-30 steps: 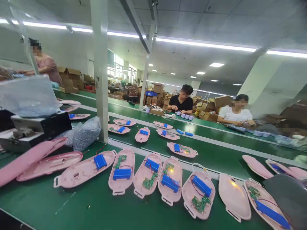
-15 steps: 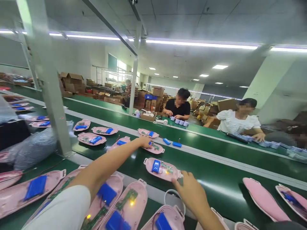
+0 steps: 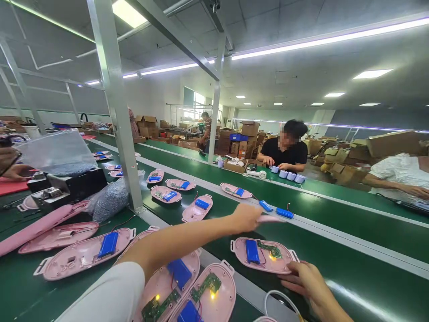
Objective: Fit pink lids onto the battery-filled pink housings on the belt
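Note:
My left hand (image 3: 246,218) reaches across the green conveyor belt (image 3: 348,277) and grips a thin pink plastic piece (image 3: 270,219), seen edge-on and slightly blurred. Below it lies a pink oval housing (image 3: 261,256) holding a blue battery pack (image 3: 252,251) and a green circuit board (image 3: 271,249). My right hand (image 3: 308,284) rests open beside that housing's right end, fingers spread, holding nothing. Under my left forearm, another pink housing (image 3: 214,299) shows a lit yellow LED on its board. Two loose blue batteries (image 3: 266,206) lie beyond the metal rail (image 3: 311,219).
Several more pink housings line the belts. A steel pillar (image 3: 119,112) stands left, beside a grey bag of granules (image 3: 110,201) and a black box (image 3: 72,185). A co-worker in a black shirt (image 3: 284,150) sits across the belts behind white cups. Cardboard boxes fill the background.
My view has swung and tilted. My left hand has moved right across the belt and now grips the pink piece. My right hand has moved to the housing's right end.

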`<state>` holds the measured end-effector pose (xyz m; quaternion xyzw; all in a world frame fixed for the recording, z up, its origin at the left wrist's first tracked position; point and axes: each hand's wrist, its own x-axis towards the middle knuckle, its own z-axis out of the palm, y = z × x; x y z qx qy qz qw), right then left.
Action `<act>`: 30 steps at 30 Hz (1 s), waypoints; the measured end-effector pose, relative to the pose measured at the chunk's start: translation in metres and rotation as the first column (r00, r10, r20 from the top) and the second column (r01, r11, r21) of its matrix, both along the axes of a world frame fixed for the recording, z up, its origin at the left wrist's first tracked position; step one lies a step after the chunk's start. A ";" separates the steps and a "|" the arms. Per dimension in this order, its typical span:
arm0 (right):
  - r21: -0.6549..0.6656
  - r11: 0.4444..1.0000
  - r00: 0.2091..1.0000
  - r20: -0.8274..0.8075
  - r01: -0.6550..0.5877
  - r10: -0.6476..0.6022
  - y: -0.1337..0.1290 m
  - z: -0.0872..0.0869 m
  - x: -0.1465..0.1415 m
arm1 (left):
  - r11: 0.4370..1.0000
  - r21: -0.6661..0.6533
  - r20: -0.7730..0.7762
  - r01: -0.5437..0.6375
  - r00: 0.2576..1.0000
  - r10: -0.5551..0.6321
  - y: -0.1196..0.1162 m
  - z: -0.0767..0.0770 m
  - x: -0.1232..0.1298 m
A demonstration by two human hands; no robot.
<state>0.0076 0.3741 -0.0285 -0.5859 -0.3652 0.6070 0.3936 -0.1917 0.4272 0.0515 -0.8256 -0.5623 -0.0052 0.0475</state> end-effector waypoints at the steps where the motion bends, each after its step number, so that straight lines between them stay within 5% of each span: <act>1: -0.067 0.998 0.997 -0.078 0.013 -0.018 -0.003 0.007 -0.002 | 1.000 -0.005 -0.005 0.030 1.000 -0.030 -0.014 -0.005 0.009; 4: -0.179 0.983 0.966 -0.240 0.050 -0.093 -0.012 0.022 -0.002 | 0.990 -0.024 -0.012 0.139 0.990 -0.139 -0.047 -0.018 0.027; 7: -0.169 0.982 0.958 -0.256 0.083 -0.125 -0.017 0.025 0.000 | 0.971 -0.119 0.115 0.206 0.975 -0.192 -0.052 -0.018 0.026; 14: 0.077 0.982 0.985 0.004 0.171 -0.172 -0.007 0.002 -0.031 | 0.885 -0.459 0.265 0.081 0.963 0.050 -0.022 0.004 0.006; 18: 0.169 0.964 0.974 0.062 0.207 -0.220 -0.005 0.013 -0.038 | 0.853 -0.513 0.297 0.096 0.952 0.071 -0.033 0.029 -0.002; 21: 0.374 0.909 0.968 0.089 0.185 -0.234 -0.021 0.050 -0.035 | 0.852 -0.491 0.406 0.181 0.913 0.040 -0.059 0.068 -0.019; 25: 0.733 0.670 0.991 -0.050 0.121 -0.125 -0.082 0.129 -0.058 | 0.783 -0.504 0.664 0.365 0.744 0.080 -0.140 0.117 -0.055; 27: 0.798 0.586 0.990 -0.127 0.143 -0.068 -0.127 0.165 -0.087 | 0.794 -0.404 0.870 0.455 0.461 0.178 -0.208 0.126 -0.074; 29: 0.824 0.559 0.993 -0.119 0.093 0.011 -0.179 0.186 -0.119 | 0.887 -0.263 0.962 0.379 0.172 0.212 -0.290 0.124 -0.092; 30: 0.823 0.568 0.994 -0.058 -0.003 0.090 -0.206 0.187 -0.134 | 0.924 -0.239 0.971 0.298 0.090 0.222 -0.335 0.120 -0.102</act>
